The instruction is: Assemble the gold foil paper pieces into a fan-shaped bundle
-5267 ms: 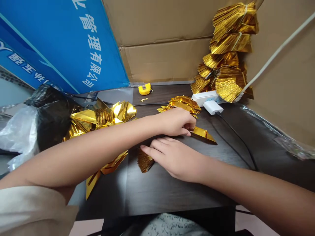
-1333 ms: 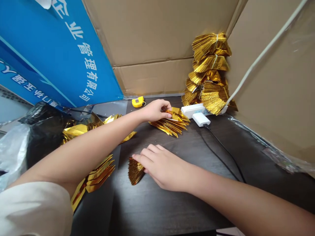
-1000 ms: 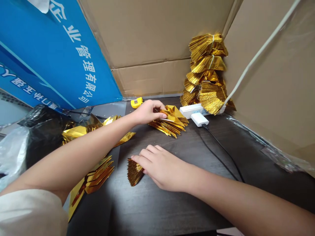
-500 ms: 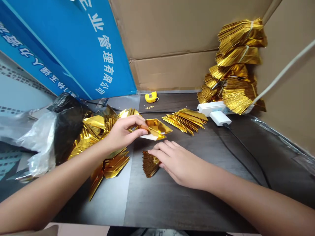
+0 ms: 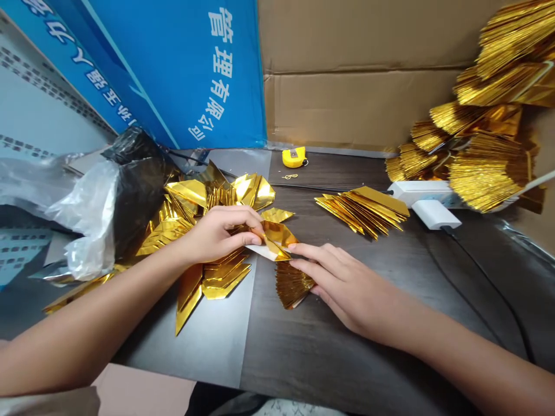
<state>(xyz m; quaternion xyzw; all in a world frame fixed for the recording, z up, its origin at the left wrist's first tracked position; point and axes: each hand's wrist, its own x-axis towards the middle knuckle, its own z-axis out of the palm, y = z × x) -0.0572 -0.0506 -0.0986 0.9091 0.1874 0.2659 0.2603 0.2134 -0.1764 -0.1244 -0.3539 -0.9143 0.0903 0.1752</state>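
My left hand pinches a folded gold foil paper with a white underside. My right hand has its index and middle fingers stretched out to the right tip of that paper, fingers apart. Below them a pleated gold fan rests on the table, its right end by the lower fingers of my right hand and partly hidden. Loose folded gold papers lie in a heap beneath and behind my left hand. A spread stack of gold papers lies to the right, behind my right hand.
A yellow tape measure sits near the cardboard wall. At right are bundled gold fans, a white power strip and a plug with black cables. Black and clear plastic bags stand at left on the dark table.
The view has shifted, so things at the back right appear farther right. My right hand's fingers have moved up from the pleated fan to the tip of the folded paper.
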